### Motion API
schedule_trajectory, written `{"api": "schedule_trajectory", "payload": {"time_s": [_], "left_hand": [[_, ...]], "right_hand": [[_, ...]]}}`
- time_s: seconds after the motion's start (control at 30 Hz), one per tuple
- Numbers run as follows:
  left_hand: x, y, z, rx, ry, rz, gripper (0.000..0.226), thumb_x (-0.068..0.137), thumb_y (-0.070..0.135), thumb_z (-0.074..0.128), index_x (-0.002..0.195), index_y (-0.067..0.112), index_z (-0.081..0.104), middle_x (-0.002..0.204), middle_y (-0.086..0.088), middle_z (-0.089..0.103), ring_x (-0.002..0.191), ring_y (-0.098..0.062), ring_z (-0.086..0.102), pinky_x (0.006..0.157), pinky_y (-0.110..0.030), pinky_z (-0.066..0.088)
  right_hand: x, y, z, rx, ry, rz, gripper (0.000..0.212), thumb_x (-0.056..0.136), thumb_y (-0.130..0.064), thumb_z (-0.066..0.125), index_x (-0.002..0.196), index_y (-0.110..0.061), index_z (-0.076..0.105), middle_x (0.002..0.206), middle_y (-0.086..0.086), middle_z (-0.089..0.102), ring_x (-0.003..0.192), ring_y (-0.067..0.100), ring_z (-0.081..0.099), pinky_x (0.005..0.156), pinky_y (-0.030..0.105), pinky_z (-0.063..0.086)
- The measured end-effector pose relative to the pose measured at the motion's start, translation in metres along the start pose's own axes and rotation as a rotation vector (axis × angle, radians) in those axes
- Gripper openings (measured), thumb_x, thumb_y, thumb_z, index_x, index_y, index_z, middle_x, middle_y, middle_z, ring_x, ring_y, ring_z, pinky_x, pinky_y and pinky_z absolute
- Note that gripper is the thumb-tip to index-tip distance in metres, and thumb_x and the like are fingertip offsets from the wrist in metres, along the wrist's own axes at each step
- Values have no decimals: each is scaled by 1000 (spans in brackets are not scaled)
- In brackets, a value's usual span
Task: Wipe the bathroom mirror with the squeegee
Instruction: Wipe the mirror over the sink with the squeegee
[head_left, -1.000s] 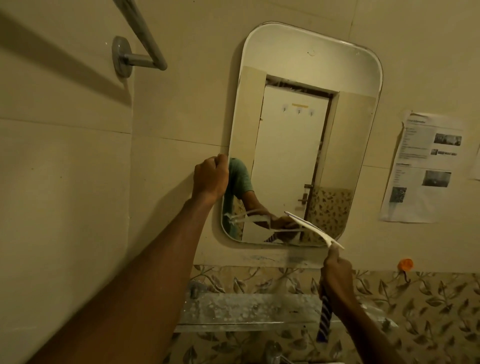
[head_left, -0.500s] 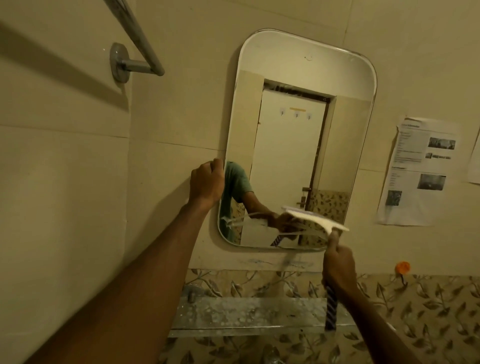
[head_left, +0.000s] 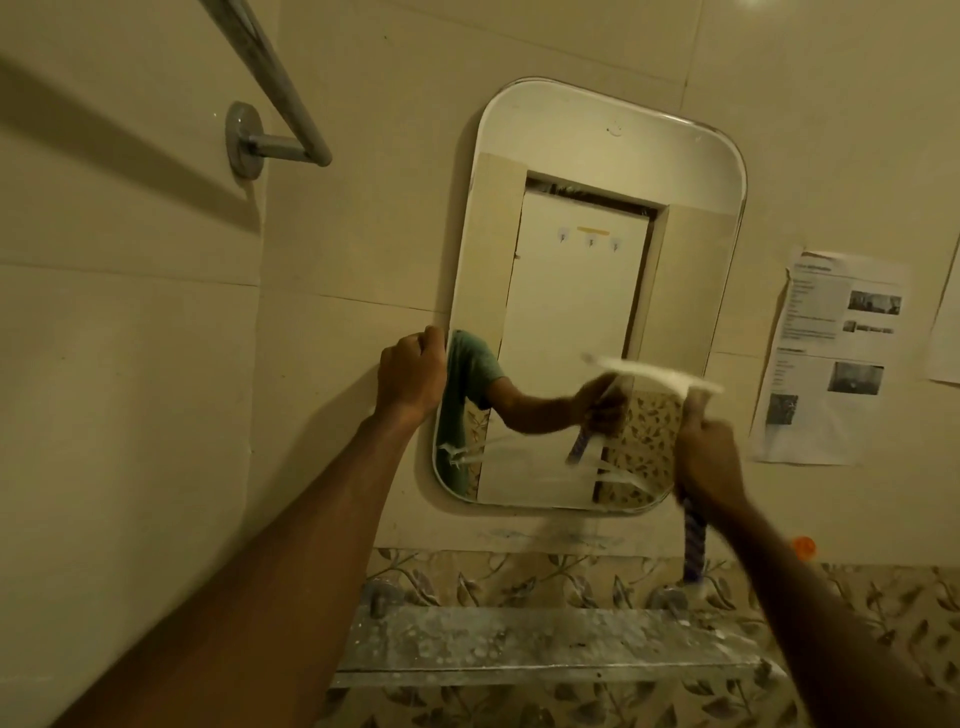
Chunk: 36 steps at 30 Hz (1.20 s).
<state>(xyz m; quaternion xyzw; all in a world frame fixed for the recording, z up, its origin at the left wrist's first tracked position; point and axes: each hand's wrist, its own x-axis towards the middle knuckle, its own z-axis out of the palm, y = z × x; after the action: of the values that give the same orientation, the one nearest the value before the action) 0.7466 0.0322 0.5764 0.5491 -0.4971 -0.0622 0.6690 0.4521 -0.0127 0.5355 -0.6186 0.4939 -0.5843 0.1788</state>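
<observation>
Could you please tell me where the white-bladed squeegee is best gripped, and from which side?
Grip the white-bladed squeegee by its blue-striped handle, under the blade, coming from below: the handle hangs down while the blade lies crosswise at the rounded mirror. The right hand holds it so.

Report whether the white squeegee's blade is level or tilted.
Tilted: the blade of the white squeegee slopes down to its right end, in front of the rounded wall mirror. Motion blur hides whether it touches the glass.

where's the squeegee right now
In the head view, the white-bladed squeegee with a blue striped handle is at the lower right of the rounded wall mirror, gripped by the right hand.
</observation>
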Motion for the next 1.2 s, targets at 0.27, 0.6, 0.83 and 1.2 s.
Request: {"api": "schedule_trajectory", "payload": {"time_s": [0.27, 0.6, 0.83, 1.2], "left_hand": [[2, -3, 0, -22, -37, -32, 55, 92, 46, 28, 89, 6, 67, 92, -18, 70, 91, -35, 65, 87, -54, 53], [3, -3, -3, -81, -55, -44, 53, 93, 43, 33, 90, 1, 65, 91, -23, 69, 88, -37, 67, 86, -58, 54], [3, -6, -1, -87, -46, -25, 52, 95, 39, 33, 90, -1, 64, 90, -24, 69, 88, -38, 66, 87, -57, 53], [3, -5, -2, -80, -45, -34, 53, 94, 42, 33, 89, 1, 66, 90, -23, 70, 87, -37, 67, 86, -56, 55]], "right_hand": [[-37, 1, 2, -82, -49, 89, 52, 102, -43, 30, 95, -2, 60, 69, 12, 61, 43, 19, 51, 34, 20, 41], [45, -95, -53, -30, -10, -225, 28, 101, -34, 41, 114, -15, 57, 75, 11, 54, 55, 19, 52, 46, 28, 45], [7, -17, -7, -154, 18, -195, 37, 104, -36, 29, 106, -8, 52, 80, 9, 62, 56, 16, 60, 39, 21, 46], [-29, 0, -5, -77, 11, -2, 43, 103, -42, 29, 101, -9, 58, 75, 10, 62, 40, 18, 51, 31, 23, 42]]}}
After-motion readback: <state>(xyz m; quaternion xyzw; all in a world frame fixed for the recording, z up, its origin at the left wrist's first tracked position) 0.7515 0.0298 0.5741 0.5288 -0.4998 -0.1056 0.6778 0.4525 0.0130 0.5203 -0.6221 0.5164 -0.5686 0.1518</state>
